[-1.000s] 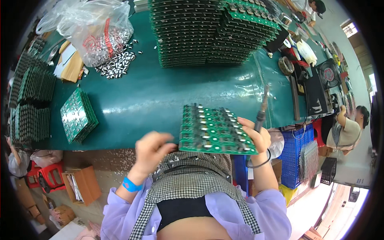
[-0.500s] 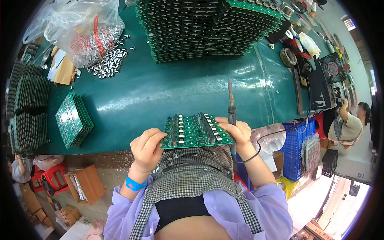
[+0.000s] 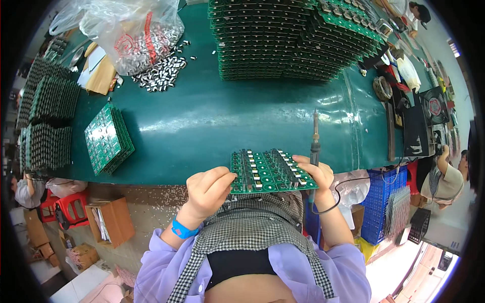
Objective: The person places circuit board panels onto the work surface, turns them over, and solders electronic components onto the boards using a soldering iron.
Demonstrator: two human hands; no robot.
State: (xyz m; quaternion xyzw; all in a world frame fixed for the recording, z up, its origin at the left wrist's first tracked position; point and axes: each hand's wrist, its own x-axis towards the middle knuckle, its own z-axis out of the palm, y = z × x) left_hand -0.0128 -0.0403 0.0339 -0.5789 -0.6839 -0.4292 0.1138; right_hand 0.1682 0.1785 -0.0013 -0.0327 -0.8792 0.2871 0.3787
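Note:
A green circuit board (image 3: 265, 174) is held over the bench's near edge, just in front of my apron. It carries rows of small white and black parts. My left hand (image 3: 209, 189) pinches the board's left end between thumb and fingers. My right hand (image 3: 321, 177) grips its right end and also keeps a soldering iron (image 3: 315, 146) upright, tip pointing away from me. The iron's cord loops down beside my right wrist.
Tall stacks of circuit boards (image 3: 268, 45) stand at the far side of the green bench (image 3: 202, 121). At left are a smaller board pile (image 3: 108, 139), more stacks (image 3: 48, 101), and a plastic bag (image 3: 136, 40) beside spilled small parts (image 3: 161, 73). A fan (image 3: 433, 106) sits at right, near another person.
The whole view has shifted, so the bench and its contents appear farther right. Both hands keep the same hold on the board, and the soldering iron stays upright in my right hand.

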